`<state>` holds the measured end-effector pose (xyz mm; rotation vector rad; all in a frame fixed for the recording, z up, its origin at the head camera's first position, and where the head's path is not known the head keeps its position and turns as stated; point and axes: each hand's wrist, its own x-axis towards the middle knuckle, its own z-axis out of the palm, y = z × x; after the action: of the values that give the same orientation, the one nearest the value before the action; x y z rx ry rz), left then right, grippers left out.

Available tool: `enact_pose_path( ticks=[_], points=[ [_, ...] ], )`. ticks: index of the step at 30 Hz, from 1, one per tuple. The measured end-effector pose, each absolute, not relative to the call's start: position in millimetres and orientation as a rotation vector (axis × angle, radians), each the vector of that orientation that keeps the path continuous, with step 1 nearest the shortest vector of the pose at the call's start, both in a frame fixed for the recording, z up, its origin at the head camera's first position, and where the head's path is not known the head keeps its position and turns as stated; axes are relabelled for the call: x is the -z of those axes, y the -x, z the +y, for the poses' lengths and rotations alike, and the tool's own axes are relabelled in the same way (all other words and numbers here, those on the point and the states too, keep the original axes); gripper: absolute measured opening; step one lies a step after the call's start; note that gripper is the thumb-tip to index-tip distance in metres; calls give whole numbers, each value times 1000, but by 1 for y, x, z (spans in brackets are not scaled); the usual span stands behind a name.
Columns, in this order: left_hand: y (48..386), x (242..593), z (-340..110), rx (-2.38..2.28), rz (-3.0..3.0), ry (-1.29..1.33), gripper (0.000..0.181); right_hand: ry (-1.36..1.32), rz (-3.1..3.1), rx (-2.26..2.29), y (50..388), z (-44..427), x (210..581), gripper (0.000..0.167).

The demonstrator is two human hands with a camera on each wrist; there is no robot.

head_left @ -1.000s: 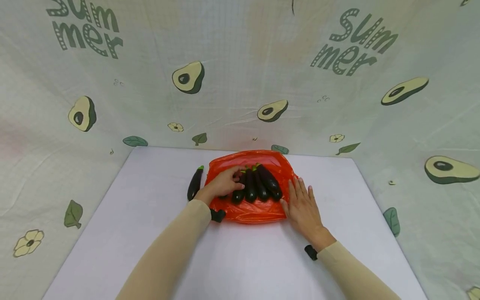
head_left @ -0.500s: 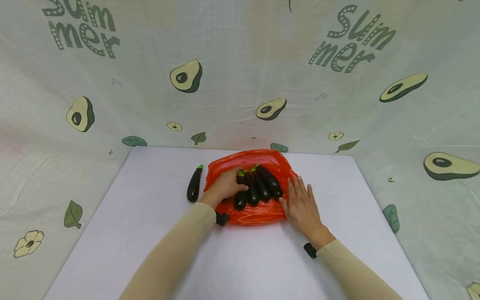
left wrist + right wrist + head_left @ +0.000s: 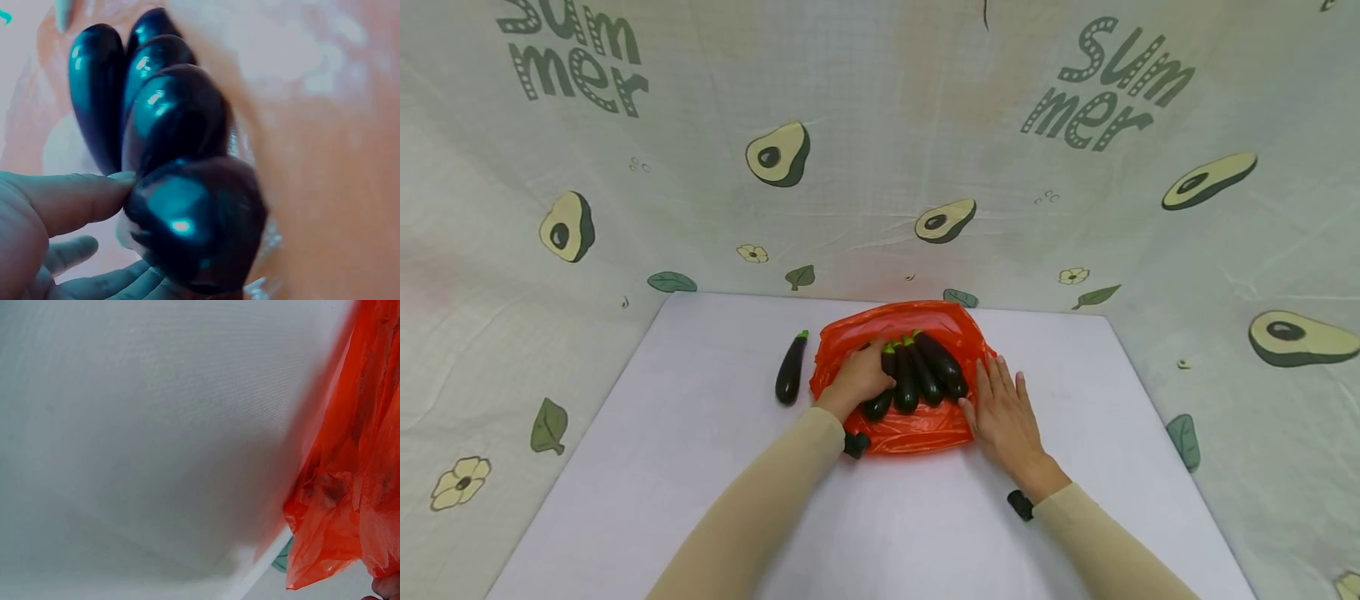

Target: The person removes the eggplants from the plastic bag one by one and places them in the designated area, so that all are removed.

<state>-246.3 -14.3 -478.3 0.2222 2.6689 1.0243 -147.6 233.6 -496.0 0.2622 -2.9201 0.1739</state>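
In the head view an open red plastic bag [image 3: 917, 440] lies on the table, with several dark, glossy eggplants [image 3: 907, 387] side by side on it, green stems pointing away. My left hand [image 3: 860, 377] reaches over the bag's left part, among the leftmost eggplants. In the left wrist view its thumb presses on the side of the nearest eggplant [image 3: 194, 225] and the other fingers lie beneath it. My right hand [image 3: 1003, 417] rests flat, fingers straight, along the bag's right edge. Only a fingertip [image 3: 387, 586] of it shows in the right wrist view, beside the bag [image 3: 350, 500].
One more eggplant [image 3: 791, 371] lies on the white table [image 3: 887, 517], left of the bag. Behind the table hangs a pale cloth [image 3: 850, 167] printed with avocados and leaves. Dark wrist cameras show at both wrists.
My left hand has moved right over the bag, bringing its fingers against the left eggplants, which have shifted slightly. My right hand has stayed at the bag's right edge.
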Motion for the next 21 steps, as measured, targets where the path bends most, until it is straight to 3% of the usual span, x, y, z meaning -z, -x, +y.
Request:
enact_pose_path(
  ticks=[6,21],
  points=[
    [246,472,-24,-1223,2516,-250,93,-263,-2930,-161,148,235,497,76],
    [239,466,-52,-1510,2327,-329,93,-261,-2938,-155,149,239,498,77]
  ],
)
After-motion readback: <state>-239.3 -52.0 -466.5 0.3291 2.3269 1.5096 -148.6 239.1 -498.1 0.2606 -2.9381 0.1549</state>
